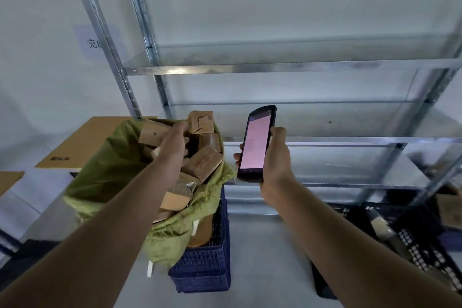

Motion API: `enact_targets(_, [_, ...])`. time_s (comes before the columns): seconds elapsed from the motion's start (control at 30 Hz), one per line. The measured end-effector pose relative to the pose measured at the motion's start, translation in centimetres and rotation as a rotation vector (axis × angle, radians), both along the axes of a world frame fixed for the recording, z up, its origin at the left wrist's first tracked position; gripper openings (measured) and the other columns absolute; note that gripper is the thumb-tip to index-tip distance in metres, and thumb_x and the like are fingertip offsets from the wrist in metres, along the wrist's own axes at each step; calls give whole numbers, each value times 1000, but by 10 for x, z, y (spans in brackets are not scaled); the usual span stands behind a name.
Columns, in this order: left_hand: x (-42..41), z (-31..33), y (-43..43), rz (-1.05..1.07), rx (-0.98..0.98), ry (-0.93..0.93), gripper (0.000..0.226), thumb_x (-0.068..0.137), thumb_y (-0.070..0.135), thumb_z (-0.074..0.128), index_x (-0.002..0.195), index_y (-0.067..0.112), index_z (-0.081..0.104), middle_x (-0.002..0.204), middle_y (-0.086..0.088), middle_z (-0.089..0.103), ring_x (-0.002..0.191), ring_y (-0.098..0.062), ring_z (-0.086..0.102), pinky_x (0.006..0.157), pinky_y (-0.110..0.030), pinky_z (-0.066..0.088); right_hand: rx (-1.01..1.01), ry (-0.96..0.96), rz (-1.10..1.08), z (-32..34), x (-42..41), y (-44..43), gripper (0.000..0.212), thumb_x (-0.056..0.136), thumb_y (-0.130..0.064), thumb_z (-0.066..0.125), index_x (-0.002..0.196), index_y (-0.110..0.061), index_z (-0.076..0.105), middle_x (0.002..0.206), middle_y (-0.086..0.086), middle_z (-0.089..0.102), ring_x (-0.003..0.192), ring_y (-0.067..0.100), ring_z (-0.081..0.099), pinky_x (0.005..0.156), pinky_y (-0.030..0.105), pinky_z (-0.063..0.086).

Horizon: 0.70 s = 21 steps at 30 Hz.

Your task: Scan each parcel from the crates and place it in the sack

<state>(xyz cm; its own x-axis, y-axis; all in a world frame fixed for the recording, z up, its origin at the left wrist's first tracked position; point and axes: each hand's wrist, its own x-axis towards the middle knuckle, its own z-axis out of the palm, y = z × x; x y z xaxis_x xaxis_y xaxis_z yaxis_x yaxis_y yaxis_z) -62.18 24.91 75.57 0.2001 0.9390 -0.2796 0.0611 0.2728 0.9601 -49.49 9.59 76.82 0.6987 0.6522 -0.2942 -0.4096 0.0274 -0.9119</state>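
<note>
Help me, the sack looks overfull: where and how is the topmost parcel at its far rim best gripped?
Probably pinch the topmost parcel across its left and right faces, coming from above. It stands highest on the pile with its upper part clear, while its base sits among other parcels in the sack.

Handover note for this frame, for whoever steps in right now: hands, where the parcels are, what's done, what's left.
Left hand: down in the mouth of the green sack, among the parcels; its back hides whether it grips one.
Right hand: holds the handheld scanner upright, screen lit.
Sack: stands in a blue crate, piled high with brown parcels.
Done: many parcels are in the sack.
Left: the black crates at lower right seem to hold more brown items; the count is unclear. Scan each and bag it.
</note>
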Motion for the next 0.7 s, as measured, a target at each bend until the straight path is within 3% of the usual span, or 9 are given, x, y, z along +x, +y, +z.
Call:
enact_targets(0.07, [-1,-5,-24,-55,-25,-35,37,98,58,57,117,29,70,120,-5,68,111,-30,64,106,-51,49,1,-15,-31,-5,-10,-27,67,87,-59,41,122,-7,65,93,12,68,92,36,69,81,44,51])
enact_targets(0.13, [-3,-7,-51,-114,-57,-65,43,89,63,61,112,29,73,112,-6,74,110,-32,70,105,-52,52,0,-43,-56,-10,-18,-56,53,102,-49,35,119,-11,69,95,16,74,83,35,77,75,41,55])
enact_targets(0.23, [-4,-19,-88,-174,-78,-59,62,69,68,59,113,26,71,120,0,73,114,-25,66,102,-46,50,-40,-43,-107,-17,-29,-100,49,108,-46,31,120,-18,69,113,24,76,92,39,81,77,42,58])
enact_targets(0.37, [10,-28,-142,-295,-70,-12,60,82,64,57,131,30,66,132,-3,63,119,-28,59,89,-42,49,-76,-4,-198,-23,-29,-161,48,106,-48,34,121,-19,69,116,23,76,86,35,81,79,42,59])
enact_targets(0.47, [30,-35,-182,-380,-42,31,48,95,59,50,134,34,64,136,-5,60,122,-29,56,100,-46,48,-110,5,-253,-28,-15,-205,49,106,-48,33,120,-18,69,117,22,76,92,37,81,78,40,57])
enact_targets(0.6, [72,-43,-237,-493,-10,88,47,102,57,45,140,34,60,137,-4,57,126,-29,52,102,-44,44,-132,25,-291,-37,16,-261,50,104,-48,34,121,-16,69,120,22,75,79,28,81,78,41,56])
enact_targets(0.7, [118,-50,-279,-559,-16,120,48,103,57,42,141,35,59,140,-5,55,127,-30,50,111,-48,42,-122,38,-298,-49,53,-310,46,108,-45,35,112,-15,70,100,15,77,63,13,77,73,34,54])
